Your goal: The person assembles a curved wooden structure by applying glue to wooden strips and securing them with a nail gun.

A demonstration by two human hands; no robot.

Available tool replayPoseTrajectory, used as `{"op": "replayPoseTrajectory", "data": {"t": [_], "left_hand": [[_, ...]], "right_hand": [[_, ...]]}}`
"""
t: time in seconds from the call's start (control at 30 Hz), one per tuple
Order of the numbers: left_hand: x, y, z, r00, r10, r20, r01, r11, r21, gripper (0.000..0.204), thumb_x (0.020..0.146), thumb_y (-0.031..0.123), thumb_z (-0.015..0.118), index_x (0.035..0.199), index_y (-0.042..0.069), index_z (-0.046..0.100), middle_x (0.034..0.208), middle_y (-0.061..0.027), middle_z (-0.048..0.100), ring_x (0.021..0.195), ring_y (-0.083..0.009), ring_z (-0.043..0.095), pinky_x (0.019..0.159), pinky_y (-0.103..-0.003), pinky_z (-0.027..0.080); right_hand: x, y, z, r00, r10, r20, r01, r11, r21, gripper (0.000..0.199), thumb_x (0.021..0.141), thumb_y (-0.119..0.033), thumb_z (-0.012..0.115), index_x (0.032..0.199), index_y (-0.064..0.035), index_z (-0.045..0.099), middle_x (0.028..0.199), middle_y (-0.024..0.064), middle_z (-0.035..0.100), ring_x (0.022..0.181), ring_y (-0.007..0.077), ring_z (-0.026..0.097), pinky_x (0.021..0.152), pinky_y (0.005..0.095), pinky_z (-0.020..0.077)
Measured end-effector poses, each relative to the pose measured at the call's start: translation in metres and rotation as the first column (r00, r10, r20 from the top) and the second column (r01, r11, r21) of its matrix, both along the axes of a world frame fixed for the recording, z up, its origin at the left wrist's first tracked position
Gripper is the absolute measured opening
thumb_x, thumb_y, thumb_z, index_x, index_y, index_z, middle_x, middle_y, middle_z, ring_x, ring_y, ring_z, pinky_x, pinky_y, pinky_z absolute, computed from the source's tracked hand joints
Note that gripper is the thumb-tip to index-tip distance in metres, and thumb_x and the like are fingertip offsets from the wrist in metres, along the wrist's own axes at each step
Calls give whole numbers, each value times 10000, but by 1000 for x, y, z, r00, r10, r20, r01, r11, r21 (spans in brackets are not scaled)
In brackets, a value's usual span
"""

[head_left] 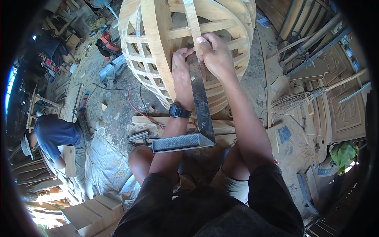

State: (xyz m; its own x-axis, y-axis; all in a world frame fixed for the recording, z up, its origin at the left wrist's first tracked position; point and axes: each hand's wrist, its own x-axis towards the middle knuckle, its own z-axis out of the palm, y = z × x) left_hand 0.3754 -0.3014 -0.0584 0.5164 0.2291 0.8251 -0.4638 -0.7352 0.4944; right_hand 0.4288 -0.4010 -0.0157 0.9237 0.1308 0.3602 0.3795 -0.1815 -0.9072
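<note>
bare forearms, black wristwatch [179,111] on left wrist, black shorts [205,209].

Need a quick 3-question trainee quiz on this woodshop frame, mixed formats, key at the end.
1. True or false: the try square lies flat on the ground.
2. Which hand presses the thin wooden slat against the round wooden lattice frame?
A. left hand
B. right hand
C. neither
3. Fill in: the black wristwatch sits on the ___ wrist.

Key: 1 false, its blade is held up against the frame; 2 B; 3 left.
</note>
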Motion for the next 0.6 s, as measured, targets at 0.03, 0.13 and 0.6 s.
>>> {"op": "replayPoseTrajectory", "data": {"t": [0.03,0.13,0.6], "left_hand": [[0,1,0,1000,2,10,-2,1000,11,448,806,-15,693,1199,-42,480,1095,-217,655,1015,-346,683,836,-401,550],[2,4,-4,1000,19,-1,-19,1000,12,462,793,-16,702,1199,-39,482,1090,-212,661,1013,-342,688,834,-388,553],[-4,3,2,999,-36,-18,36,998,-42,416,838,15,704,1183,-48,481,1070,-224,691,964,-353,699,821,-389,553]], "right_hand": [[1,1,-1,999,-12,34,13,1000,-24,320,1027,-291,547,1045,18,629,794,83,645,622,133,608,612,304,503],[0,3,-3,999,-24,21,25,999,-35,320,1025,-292,544,1040,15,631,772,80,653,616,139,607,612,308,496],[-3,1,0,997,70,-11,-69,993,97,305,988,-262,569,992,31,655,686,119,659,592,178,656,615,336,509]]}}
